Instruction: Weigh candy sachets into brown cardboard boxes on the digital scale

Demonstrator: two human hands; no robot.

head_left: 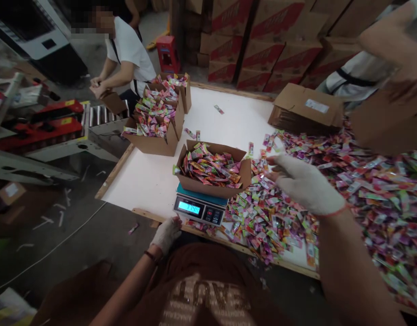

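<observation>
The open brown cardboard box [211,190] full of small colourful packets sits on the digital scale with a teal platform [199,210], its long axis running roughly left to right. It lies just left of the white-gloved right hand [298,181], the nearer one, which is open above the heap of loose wrapped packets [269,222]. The white-gloved left hand [165,234] is by the table's [127,181] near edge; whether it grips, I cannot tell.

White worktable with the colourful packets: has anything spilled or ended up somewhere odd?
Yes, a little. One small pinkish packet lies on the dark floor beyond the table's near edge, so it looks dropped. Another small, pale packet lies alone toward the table's far side, apart from the big loose heap of colourful packets.
</observation>
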